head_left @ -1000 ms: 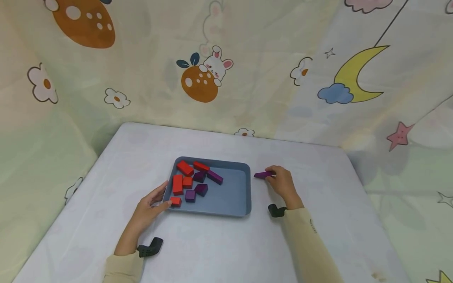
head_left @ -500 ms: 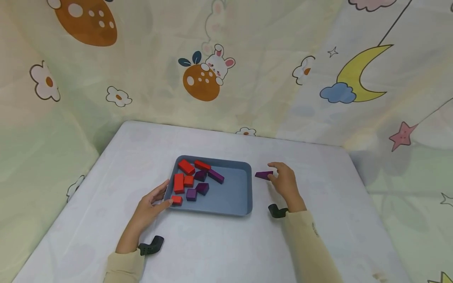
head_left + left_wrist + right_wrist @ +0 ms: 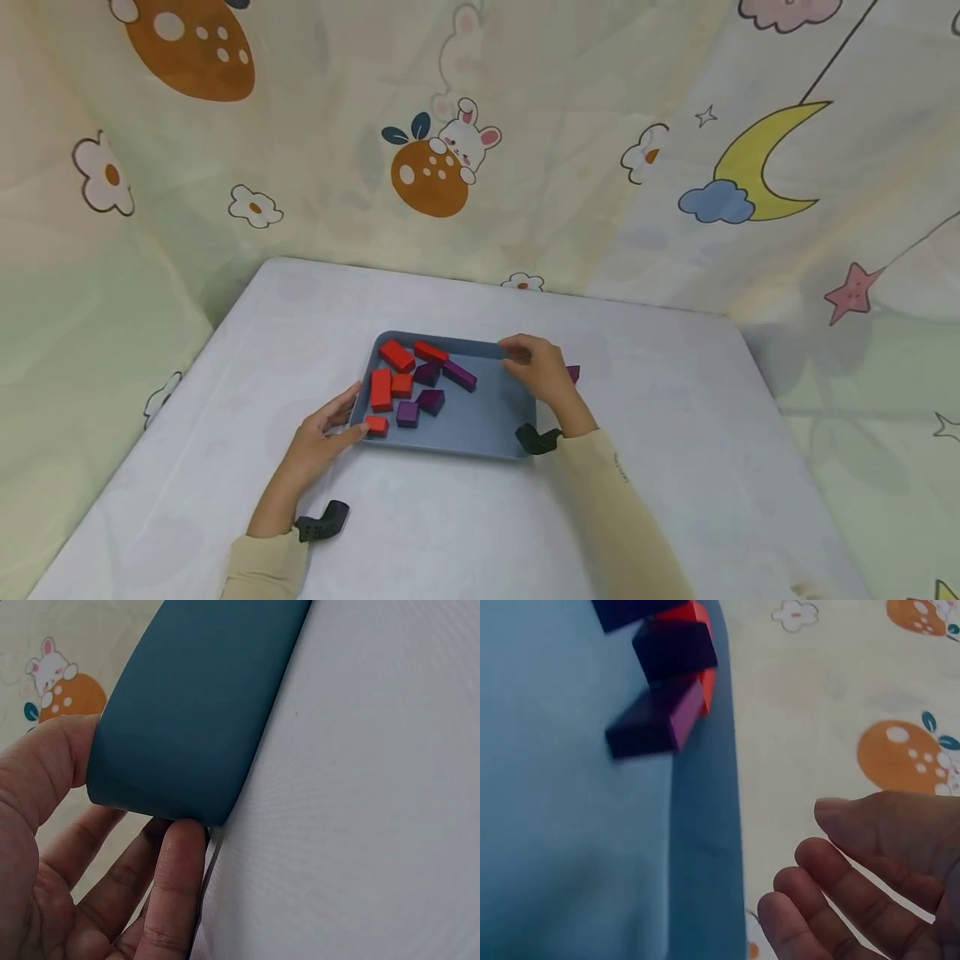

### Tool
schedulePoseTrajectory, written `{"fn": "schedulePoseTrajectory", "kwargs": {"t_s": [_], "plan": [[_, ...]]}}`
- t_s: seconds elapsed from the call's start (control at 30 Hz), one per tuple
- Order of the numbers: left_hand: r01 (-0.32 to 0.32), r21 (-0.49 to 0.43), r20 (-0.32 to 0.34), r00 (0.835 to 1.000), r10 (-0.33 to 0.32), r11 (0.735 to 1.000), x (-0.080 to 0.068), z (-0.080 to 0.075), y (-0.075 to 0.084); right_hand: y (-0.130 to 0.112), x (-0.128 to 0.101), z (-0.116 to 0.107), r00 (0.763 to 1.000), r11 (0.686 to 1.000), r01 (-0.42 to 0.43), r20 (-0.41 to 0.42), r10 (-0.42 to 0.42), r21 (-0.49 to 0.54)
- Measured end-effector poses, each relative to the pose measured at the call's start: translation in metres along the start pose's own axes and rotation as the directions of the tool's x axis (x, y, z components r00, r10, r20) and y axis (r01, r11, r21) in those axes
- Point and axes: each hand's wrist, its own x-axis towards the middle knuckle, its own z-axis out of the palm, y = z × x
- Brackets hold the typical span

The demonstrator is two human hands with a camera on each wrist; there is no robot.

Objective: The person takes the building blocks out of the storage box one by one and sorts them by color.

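My left hand (image 3: pixel 318 442) grips the left end of a blue-grey tray (image 3: pixel 487 442). The left wrist view shows its thumb over the rim and its fingers against the tray's outer wall (image 3: pixel 187 712). Above the tray's right end hovers my right hand (image 3: pixel 538 367), fingers relaxed and holding nothing. Beyond that hand, a purple block (image 3: pixel 573 373) lies on the table, mostly hidden by it. Inside the tray, red blocks (image 3: pixel 381 390) cluster at the left, and purple blocks, one of them long (image 3: pixel 459 375), sit beside them toward the middle.
A white-covered table (image 3: pixel 420 525) carries the tray, with a patterned cloth wall (image 3: pixel 562 208) behind and at the sides. Each wrist wears a black camera mount; the right one (image 3: pixel 537 439) overlaps the tray's near right corner in the head view.
The right hand has let go of the purple block, leaving it on the table right of the tray, and has moved left over the tray's right end. The left hand stays in place.
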Motion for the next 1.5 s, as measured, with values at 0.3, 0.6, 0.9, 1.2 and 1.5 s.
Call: {"fn": "schedulePoseTrajectory", "kwargs": {"t_s": [0.3, 0.6, 0.9, 1.2, 1.5], "plan": [[0.007, -0.015, 0.006, 1.000, -0.007, 1.000, 0.000, 0.000, -0.001, -0.006, 0.021, 0.042, 0.980, 0.994, -0.106, 0.173, 0.100, 0.026], [0.015, -0.021, 0.004, 1.000, -0.015, 1.000, 0.000, 0.001, 0.000, -0.004, 0.024, 0.055, 0.974, 0.986, -0.155, 0.157, 0.164, -0.063], [0.041, 0.009, 0.004, 0.999, -0.042, 0.999, -0.001, 0.002, 0.003, 0.006, 0.010, 0.032, 0.998, 0.995, -0.023, 0.059, 0.017, 0.100], [0.018, 0.020, 0.010, 1.000, -0.018, 1.000, -0.003, 0.002, 0.001, 0.038, -0.018, -0.014, 1.000, 0.911, 0.024, -0.027, -0.014, 0.411], [0.022, 0.043, 0.015, 1.000, -0.022, 0.999, -0.001, 0.002, 0.001, 0.084, -0.043, -0.069, 0.990, 0.900, 0.037, -0.135, 0.025, 0.434]]}}
